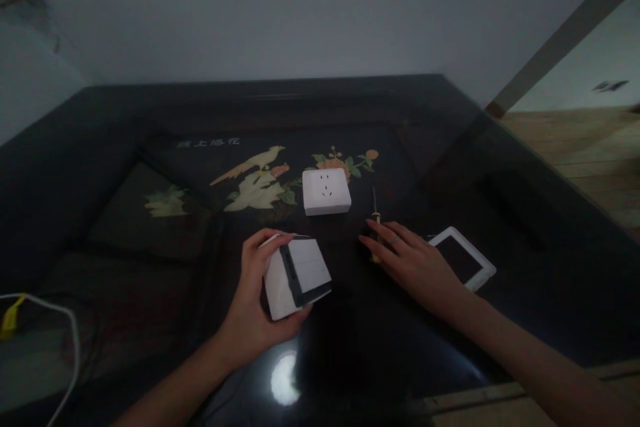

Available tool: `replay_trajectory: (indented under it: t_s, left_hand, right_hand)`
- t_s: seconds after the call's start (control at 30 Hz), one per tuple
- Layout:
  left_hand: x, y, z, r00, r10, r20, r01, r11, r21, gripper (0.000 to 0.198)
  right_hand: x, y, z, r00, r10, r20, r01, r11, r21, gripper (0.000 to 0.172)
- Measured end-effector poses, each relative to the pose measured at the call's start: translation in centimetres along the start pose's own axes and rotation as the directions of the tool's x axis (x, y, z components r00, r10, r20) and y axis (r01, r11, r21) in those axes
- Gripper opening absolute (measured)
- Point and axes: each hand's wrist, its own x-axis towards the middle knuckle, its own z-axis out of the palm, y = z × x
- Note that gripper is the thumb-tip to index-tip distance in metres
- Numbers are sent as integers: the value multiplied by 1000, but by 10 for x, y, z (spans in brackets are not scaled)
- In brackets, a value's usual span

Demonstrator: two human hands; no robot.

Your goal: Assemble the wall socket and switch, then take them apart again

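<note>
My left hand is wrapped around a white box-shaped piece with a dark strip across it, held tilted above the table. What the piece is, I cannot make out. My right hand lies over a screwdriver, with the fingers across its pale handle and the thumb hidden. The screwdriver's thin shaft points away from me. Just beyond both hands, a white wall socket rests face up on the table. Partly behind my right wrist lies a white frame with a dark middle.
The dark glossy table has a printed bird and flowers and reflects a light. A white cable with a yellow tag runs along the left. A pale wall rises behind the table; wooden floor shows at the right.
</note>
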Motion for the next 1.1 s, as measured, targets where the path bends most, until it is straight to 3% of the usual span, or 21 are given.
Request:
replay_trajectory:
  t_s: [0.37,0.57,0.7,0.87,0.97,1.03,1.1]
  left_hand:
    - [2,3,2,993,-99,70,100,995,-3,72]
    - [-1,2,11,979,-162,122,146,981,129,76]
    - [-4,1,17,979,-133,155,93,966,239,85]
    - [-7,-1,14,974,-108,197,41,948,316,104]
    - [-14,-1,12,966,-134,221,67,956,286,110]
    - [-17,0,11,968,-111,224,44,958,284,108]
    - [-16,0,10,979,-38,201,-29,947,321,99]
  right_hand:
    - [2,2,7,996,-57,63,64,993,-99,42]
    - [0,7,-1,998,69,9,-67,992,-104,38]
    - [2,6,0,987,159,5,-158,984,-87,44]
    - [5,8,5,963,270,-13,-270,962,36,27]
    - [3,14,-5,940,332,-77,-320,938,131,19]
    - [-1,18,-17,899,402,-175,-359,904,232,15]
    - [-6,19,-31,782,539,-313,-390,815,429,13]
